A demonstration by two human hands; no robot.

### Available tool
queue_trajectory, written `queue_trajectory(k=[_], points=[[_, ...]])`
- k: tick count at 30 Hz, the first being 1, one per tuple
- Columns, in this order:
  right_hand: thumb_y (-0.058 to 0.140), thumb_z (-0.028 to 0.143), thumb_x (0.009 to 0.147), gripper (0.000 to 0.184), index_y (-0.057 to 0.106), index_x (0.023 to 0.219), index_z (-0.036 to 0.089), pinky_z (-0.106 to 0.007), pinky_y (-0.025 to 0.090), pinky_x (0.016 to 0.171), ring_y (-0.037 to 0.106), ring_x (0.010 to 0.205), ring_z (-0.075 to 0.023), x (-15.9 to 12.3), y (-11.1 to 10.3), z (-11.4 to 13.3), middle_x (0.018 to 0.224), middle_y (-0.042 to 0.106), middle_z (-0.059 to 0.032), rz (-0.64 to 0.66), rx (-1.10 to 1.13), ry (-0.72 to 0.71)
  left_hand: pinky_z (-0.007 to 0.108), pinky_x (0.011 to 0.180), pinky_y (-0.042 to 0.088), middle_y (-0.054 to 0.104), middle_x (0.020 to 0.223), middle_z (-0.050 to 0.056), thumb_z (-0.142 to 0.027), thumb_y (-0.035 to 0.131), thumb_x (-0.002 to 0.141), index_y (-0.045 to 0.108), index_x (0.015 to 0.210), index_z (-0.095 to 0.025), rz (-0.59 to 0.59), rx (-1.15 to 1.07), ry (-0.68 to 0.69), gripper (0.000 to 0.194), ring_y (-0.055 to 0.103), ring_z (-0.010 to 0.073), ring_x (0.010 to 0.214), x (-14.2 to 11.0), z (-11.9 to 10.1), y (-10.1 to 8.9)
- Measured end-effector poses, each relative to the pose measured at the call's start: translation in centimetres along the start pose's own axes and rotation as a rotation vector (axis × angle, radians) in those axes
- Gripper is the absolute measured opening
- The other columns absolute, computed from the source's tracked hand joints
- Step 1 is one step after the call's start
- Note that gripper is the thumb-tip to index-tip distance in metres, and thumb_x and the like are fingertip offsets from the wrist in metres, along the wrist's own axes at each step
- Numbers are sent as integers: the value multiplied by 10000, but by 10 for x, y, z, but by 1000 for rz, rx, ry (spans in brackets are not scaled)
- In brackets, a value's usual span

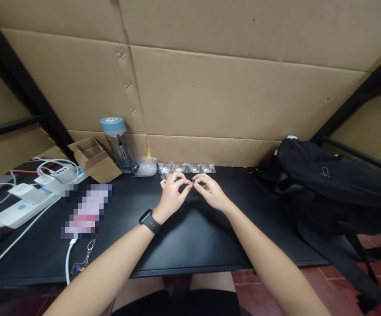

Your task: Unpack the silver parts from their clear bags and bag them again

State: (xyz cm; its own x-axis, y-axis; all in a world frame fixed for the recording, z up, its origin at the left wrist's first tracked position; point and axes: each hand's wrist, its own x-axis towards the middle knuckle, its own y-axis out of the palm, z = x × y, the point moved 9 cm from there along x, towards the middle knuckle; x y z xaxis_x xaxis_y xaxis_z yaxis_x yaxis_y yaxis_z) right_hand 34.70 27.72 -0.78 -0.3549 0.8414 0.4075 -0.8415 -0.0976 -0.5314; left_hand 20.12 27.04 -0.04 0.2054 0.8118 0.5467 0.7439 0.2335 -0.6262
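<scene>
Along the near edge of the black desk (193,256): thighs (213,283) below, over a red tiled floor (250,292).
Keychain (79,267): near that edge on the left, beside a white cable (67,263) leading to a pixelated flat item (88,206).
Black watch (149,220): on the left wrist.
Left hand (173,191): thumb and index finger narrowed to a pinch, gripping the small thin piece (192,184) from its left.
Right hand (210,191): thumb and index finger likewise pinched, on its right side.
Small thin piece: roughly upright between both hands' fingertips, with red showing by the left ones; too small to identify.
Backpack (335,184): black, well right of the hands.
Power strip (22,208): far left.
Clear packets (195,168): lined up just beyond the hands, some partly hidden by the left.
Plastic bag (146,166): between packets and blue-lidded bottle (121,145).
Cardboard box (94,160): open, left of the bottle.
Cardboard wall (210,92): behind everything.
</scene>
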Motion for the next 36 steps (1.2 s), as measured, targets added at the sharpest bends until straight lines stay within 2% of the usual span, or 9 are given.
queue_trajectory(k=[2, 5, 8, 15, 20, 22, 26, 31, 36], points=[[519, 379, 1009, 223, 648, 943, 210, -312, 542, 809, 617, 1081, -202, -1, 1, -1, 1234, 595, -102, 18, -63, -4, 384, 939, 334, 657, 1149, 35, -339, 562, 983, 722, 996, -277, 20, -11, -21, 172, 595, 219, 1133, 1, 1, 0], [553, 314, 982, 160, 640, 902, 206, -408, 511, 961, 570, 1164, -242, -2, 0, -4, 1254, 582, -109, 59, -267, -9, 400, 977, 341, 646, 1224, 52, -344, 429, 1033, 677, 1120, -292, 27, -22, -92, 267, 568, 230, 1193, 3, 8, -1], [566, 263, 966, 125, 628, 875, 204, -460, 450, 1062, 531, 1213, -261, -3, -5, -7, 1273, 573, -107, 90, -417, -22, 412, 991, 349, 637, 1252, 56, -303, 420, 1016, 648, 1143, -296, 45, -3, -132, 261, 548, 242, 1224, 4, 18, 0], [567, 276, 970, 132, 640, 882, 209, -419, 466, 1032, 538, 1190, -250, -5, -7, -15, 1256, 578, -94, 104, -487, 0, 418, 928, 347, 658, 1222, 40, -186, 511, 900, 672, 1054, -302, 147, 127, -128, 252, 536, 256, 1228, 4, 41, 18], [534, 265, 984, 142, 659, 946, 211, -373, 482, 967, 590, 1072, -217, -7, -5, -25, 1167, 616, -82, 162, -496, 53, 430, 927, 345, 681, 1190, 43, -170, 512, 889, 691, 1022, -296, 195, 198, -94, 257, 550, 257, 1178, 3, 43, 24], [574, 255, 954, 130, 666, 1035, 213, -365, 485, 944, 600, 1064, -223, -9, -12, -32, 1165, 623, -87, 179, -520, 96, 436, 931, 350, 680, 1204, 56, -157, 497, 890, 687, 1043, -288, 185, 242, -86, 276, 545, 264, 1180, 4, 43, 20], [706, 230, 822, 353, 661, 1172, 223, -367, 476, 954, 606, 1106, -262, -13, -27, -50, 1219, 630, -100, 232, -586, 166, 448, 919, 370, 671, 1235, 93, -141, 484, 881, 670, 1098, -267, 130, 394, -103, 312, 544, 293, 1156, 6, 49, 2], [739, 246, 780, 379, 677, 1155, 246, -323, 481, 901, 649, 1035, -245, -15, -36, -66, 1155, 677, -77, 271, -596, 217, 464, 946, 365, 650, 1256, 143, -150, 478, 884, 671, 1148, -244, 63, 552, -174, 340, 532, 332, 1180, 11, 64, -20], [745, 224, 765, 343, 688, 1101, 266, -288, 468, 822, 664, 972, -224, -16, -35, -65, 1084, 709, -49, 287, -602, 235, 473, 945, 336, 629, 1309, 163, -183, 492, 873, 615, 1285, -225, -31, 614, -267, 432, 543, 343, 1184, 17, 83, -50]])
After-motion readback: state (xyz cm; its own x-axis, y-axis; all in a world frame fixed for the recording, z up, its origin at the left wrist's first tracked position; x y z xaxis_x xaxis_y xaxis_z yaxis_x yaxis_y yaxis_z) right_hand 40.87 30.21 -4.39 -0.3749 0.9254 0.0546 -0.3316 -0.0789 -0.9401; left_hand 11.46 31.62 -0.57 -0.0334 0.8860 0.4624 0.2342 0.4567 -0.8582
